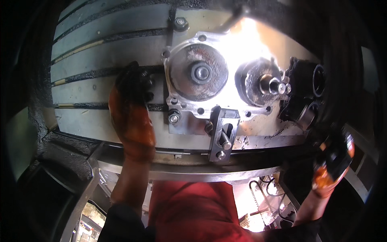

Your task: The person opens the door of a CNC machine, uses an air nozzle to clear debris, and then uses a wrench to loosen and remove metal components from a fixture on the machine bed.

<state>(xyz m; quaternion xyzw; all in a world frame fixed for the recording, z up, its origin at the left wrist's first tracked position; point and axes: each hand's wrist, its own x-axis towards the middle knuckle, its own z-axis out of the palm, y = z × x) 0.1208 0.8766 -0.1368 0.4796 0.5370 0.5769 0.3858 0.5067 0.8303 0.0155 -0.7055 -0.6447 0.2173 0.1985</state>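
Note:
My left hand [131,111], in an orange glove with dark, soiled fingers, is over the slotted metal table, left of a metal housing [234,92]. Its fingers look curled; what they hold, if anything, is lost in the dark. At the lower right, my right hand [322,175] in an orange glove is closed round a dark, blocky object [338,159], whose kind I cannot make out. The housing carries a large round disc [181,78] with a central bolt and a smaller hub [262,86] with a protruding shaft. A black clamp block [223,133] with bolts stands at its front edge.
The slotted table [80,94] has dark grooves with chips. Hex bolts [181,23] fasten the plate under the housing. Black cylindrical parts [308,78] stand right of it. A metal rail [185,174] runs along the front. Bright glare washes out the housing's upper right.

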